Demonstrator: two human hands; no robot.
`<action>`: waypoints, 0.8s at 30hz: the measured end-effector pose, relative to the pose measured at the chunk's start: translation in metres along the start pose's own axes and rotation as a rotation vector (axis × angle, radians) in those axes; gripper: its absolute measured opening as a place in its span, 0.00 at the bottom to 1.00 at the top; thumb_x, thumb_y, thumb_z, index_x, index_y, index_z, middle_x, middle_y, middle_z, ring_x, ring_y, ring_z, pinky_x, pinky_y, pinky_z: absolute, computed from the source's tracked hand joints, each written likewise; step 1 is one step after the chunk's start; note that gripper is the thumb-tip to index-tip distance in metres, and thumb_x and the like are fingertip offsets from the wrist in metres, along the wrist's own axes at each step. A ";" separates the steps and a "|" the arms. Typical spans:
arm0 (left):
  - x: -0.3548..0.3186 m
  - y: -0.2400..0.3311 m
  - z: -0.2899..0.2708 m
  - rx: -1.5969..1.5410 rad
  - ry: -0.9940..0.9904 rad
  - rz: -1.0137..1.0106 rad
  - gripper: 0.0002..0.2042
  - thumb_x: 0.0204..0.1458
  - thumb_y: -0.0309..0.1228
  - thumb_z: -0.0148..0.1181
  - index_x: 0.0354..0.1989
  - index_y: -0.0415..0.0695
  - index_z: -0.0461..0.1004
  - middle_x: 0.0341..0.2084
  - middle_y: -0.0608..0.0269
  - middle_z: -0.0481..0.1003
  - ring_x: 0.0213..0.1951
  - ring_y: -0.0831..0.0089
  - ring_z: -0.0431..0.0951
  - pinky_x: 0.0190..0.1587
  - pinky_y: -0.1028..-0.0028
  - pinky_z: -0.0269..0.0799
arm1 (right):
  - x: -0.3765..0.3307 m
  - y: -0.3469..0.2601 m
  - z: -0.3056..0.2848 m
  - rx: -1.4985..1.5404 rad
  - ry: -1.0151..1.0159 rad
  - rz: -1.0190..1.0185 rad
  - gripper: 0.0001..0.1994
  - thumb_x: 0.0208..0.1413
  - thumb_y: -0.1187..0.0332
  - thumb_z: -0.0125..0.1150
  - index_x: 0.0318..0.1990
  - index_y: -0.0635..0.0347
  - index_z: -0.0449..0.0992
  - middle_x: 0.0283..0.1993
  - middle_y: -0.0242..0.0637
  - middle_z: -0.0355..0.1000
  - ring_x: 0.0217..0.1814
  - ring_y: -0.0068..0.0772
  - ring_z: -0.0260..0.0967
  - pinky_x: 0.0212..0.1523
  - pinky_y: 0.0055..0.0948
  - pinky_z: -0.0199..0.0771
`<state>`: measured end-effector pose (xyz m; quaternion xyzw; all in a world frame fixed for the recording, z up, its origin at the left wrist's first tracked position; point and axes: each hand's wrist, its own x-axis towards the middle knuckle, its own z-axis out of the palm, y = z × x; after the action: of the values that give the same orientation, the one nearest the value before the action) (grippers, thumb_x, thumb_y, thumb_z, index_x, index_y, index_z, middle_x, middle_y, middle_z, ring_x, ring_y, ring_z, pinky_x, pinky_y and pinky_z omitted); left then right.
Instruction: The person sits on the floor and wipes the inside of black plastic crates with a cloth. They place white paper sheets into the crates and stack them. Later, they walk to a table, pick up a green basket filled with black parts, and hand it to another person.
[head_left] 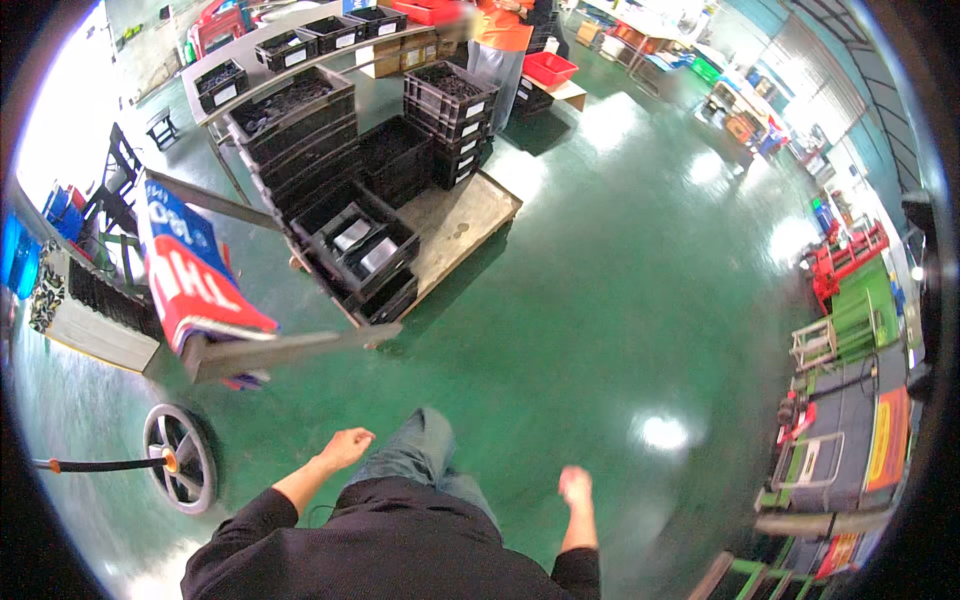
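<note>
My left hand (347, 447) hangs beside my left thigh, its fingers loosely curled in, and nothing shows in it. Off my other side my right hand (576, 487) swings over the green floor, also curled, with no object visible. Neither hand touches anything. Ahead and to the left, black plastic crates (300, 120) stand stacked on a wooden pallet (462, 232). The front crate (355, 238) holds light grey, flat-looking pieces. Dark small parts fill a higher crate (450, 82) on the right stack.
At left are a metal frame draped with a red, white and blue cloth (195, 265) and a grey wheel (180, 458). A person in an orange top (503, 28) stands beyond the crates. Machines and a green cabinet (862, 305) line the right side. A red bin (550, 68) stands farther back.
</note>
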<state>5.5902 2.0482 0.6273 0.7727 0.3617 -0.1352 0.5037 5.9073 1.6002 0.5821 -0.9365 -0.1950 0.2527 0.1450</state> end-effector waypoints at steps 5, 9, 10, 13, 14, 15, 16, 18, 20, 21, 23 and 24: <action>0.165 0.123 0.016 -0.167 0.086 -0.138 0.18 0.57 0.42 0.47 0.47 0.43 0.74 0.41 0.54 0.76 0.45 0.64 0.76 0.48 0.68 0.70 | 0.362 -0.118 -0.213 0.687 0.157 -0.469 0.10 0.56 0.70 0.54 0.43 0.63 0.74 0.32 0.36 0.75 0.31 0.23 0.71 0.36 0.22 0.71; 0.367 0.244 0.039 -0.126 -0.124 -0.185 0.29 0.57 0.53 0.42 0.54 0.41 0.67 0.51 0.50 0.69 0.55 0.61 0.67 0.59 0.65 0.59 | 0.511 -0.137 -0.252 0.535 0.115 -0.260 0.11 0.53 0.67 0.57 0.43 0.61 0.75 0.33 0.37 0.75 0.35 0.26 0.71 0.39 0.27 0.72; 0.409 0.276 0.045 -0.275 -0.341 -0.242 0.33 0.56 0.57 0.41 0.58 0.40 0.63 0.56 0.49 0.65 0.59 0.61 0.63 0.61 0.65 0.55 | 0.528 -0.124 -0.252 0.474 0.116 -0.216 0.14 0.53 0.64 0.58 0.45 0.62 0.74 0.36 0.38 0.75 0.37 0.29 0.71 0.40 0.29 0.71; 0.510 0.377 0.031 -0.136 -0.494 -0.337 0.35 0.55 0.59 0.40 0.63 0.43 0.55 0.61 0.53 0.58 0.62 0.63 0.58 0.62 0.63 0.55 | 0.562 -0.062 -0.264 0.557 -0.001 0.215 0.23 0.55 0.52 0.54 0.50 0.62 0.70 0.45 0.42 0.72 0.42 0.33 0.70 0.42 0.29 0.70; 0.537 0.411 0.017 -0.306 -0.595 -0.420 0.34 0.56 0.59 0.39 0.64 0.47 0.55 0.61 0.55 0.58 0.62 0.65 0.58 0.61 0.62 0.56 | 0.573 -0.038 -0.275 0.719 -0.191 0.640 0.24 0.56 0.48 0.51 0.50 0.59 0.71 0.37 0.35 0.73 0.32 0.30 0.69 0.32 0.30 0.70; 0.565 0.446 0.000 -0.266 -0.695 -0.400 0.34 0.55 0.59 0.39 0.63 0.48 0.56 0.59 0.56 0.61 0.59 0.66 0.61 0.58 0.63 0.61 | 0.588 -0.015 -0.290 0.920 -0.279 0.817 0.21 0.55 0.46 0.52 0.40 0.55 0.73 0.23 0.27 0.66 0.17 0.28 0.60 0.17 0.31 0.61; 0.597 0.482 -0.018 -0.229 -0.792 -0.377 0.33 0.55 0.59 0.39 0.63 0.49 0.58 0.58 0.58 0.63 0.57 0.67 0.65 0.55 0.63 0.65 | 0.610 0.005 -0.309 0.878 -0.429 0.847 0.18 0.54 0.48 0.54 0.28 0.52 0.70 0.18 0.25 0.60 0.12 0.27 0.51 0.12 0.32 0.50; 0.661 0.556 -0.046 -0.249 -0.834 -0.315 0.31 0.56 0.59 0.39 0.61 0.50 0.62 0.52 0.61 0.68 0.45 0.69 0.73 0.46 0.67 0.72 | 0.676 0.033 -0.352 0.925 -0.406 0.702 0.16 0.54 0.51 0.55 0.26 0.52 0.69 0.17 0.26 0.61 0.13 0.28 0.52 0.13 0.32 0.51; 0.732 0.629 -0.069 -0.200 -0.685 -0.189 0.29 0.56 0.58 0.40 0.56 0.49 0.66 0.41 0.63 0.74 0.33 0.74 0.74 0.40 0.71 0.73 | 0.768 0.040 -0.398 0.932 -0.424 0.600 0.14 0.54 0.54 0.56 0.23 0.52 0.68 0.16 0.27 0.61 0.13 0.29 0.53 0.13 0.32 0.51; 0.759 0.658 -0.083 -0.171 -0.581 -0.092 0.28 0.56 0.57 0.41 0.54 0.48 0.67 0.38 0.63 0.75 0.32 0.74 0.74 0.39 0.71 0.73 | 0.818 0.033 -0.423 0.954 -0.455 0.576 0.14 0.53 0.56 0.56 0.22 0.51 0.68 0.16 0.27 0.61 0.13 0.29 0.53 0.13 0.32 0.51; 0.805 0.716 -0.104 -0.556 -0.025 0.073 0.21 0.59 0.45 0.45 0.53 0.44 0.67 0.36 0.63 0.75 0.38 0.75 0.75 0.40 0.73 0.72 | 0.924 -0.001 -0.476 0.429 -0.577 0.266 0.10 0.53 0.60 0.55 0.24 0.52 0.70 0.18 0.29 0.66 0.16 0.28 0.60 0.15 0.31 0.56; 0.826 0.738 -0.119 -0.704 0.106 0.086 0.18 0.60 0.40 0.45 0.53 0.43 0.67 0.36 0.65 0.75 0.38 0.76 0.75 0.42 0.73 0.71 | 0.978 -0.026 -0.504 -0.139 -0.556 -0.077 0.08 0.54 0.62 0.55 0.28 0.53 0.73 0.20 0.30 0.70 0.19 0.27 0.66 0.16 0.30 0.61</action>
<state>6.6644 2.3310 0.7102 0.5723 0.3791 0.0594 0.7247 6.9455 1.9652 0.6024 -0.8308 -0.2795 0.4803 0.0308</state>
